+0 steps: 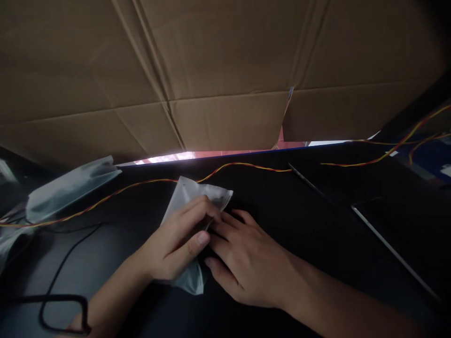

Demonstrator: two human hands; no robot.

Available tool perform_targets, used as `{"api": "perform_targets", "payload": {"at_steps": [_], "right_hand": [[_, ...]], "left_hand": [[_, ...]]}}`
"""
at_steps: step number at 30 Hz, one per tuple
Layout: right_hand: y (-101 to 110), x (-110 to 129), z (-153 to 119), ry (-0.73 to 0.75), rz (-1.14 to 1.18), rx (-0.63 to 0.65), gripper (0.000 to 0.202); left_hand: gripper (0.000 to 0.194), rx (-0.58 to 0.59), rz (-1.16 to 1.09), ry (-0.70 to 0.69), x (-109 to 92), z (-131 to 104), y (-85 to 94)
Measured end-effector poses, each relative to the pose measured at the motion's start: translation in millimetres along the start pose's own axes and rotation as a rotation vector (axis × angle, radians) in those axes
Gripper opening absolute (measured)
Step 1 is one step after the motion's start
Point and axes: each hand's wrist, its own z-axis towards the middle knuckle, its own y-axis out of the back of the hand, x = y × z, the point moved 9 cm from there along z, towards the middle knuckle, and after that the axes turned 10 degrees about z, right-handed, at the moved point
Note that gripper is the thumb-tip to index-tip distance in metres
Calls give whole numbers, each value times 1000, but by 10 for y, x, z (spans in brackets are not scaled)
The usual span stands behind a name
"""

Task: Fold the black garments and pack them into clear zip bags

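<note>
A frosted, translucent plastic bag (188, 190) lies on the black table in the middle of the head view. Across it rests my left hand (183, 234), its fingers curled over and wrapped round the bag, thumb along the near side. My right hand (250, 258) sits just to the right with bent fingers, the tips reaching the bag's right edge beside my left fingers. What those right fingertips hold, if anything, is hidden. A lower corner of the bag sticks out below my left hand.
Brown cardboard (225, 56) stands along the back. A red-yellow twisted wire (243, 164) crosses the table (289, 225). Another frosted bag (70, 190) and a black cable (58, 272) are at left. Thin metallic-edged items (391, 251) lie at right.
</note>
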Motion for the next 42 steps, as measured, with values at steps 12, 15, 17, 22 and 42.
{"api": "perform_targets", "payload": {"at_steps": [12, 15, 17, 22, 42], "right_hand": [[-50, -7, -56, 86, -51, 116, 48], [-112, -51, -28, 5, -83, 56, 45], [-109, -87, -15, -38, -98, 4, 44], [-70, -22, -27, 111, -77, 120, 42], [-142, 79, 7, 237, 45, 66, 36]], "left_hand": [[105, 283, 185, 87, 482, -194, -76], [95, 273, 186, 115, 407, -186, -175], [85, 235, 187, 176, 375, -196, -212], [76, 214, 208, 238, 362, -251, -150], [97, 288, 205, 21, 129, -124, -215]]}}
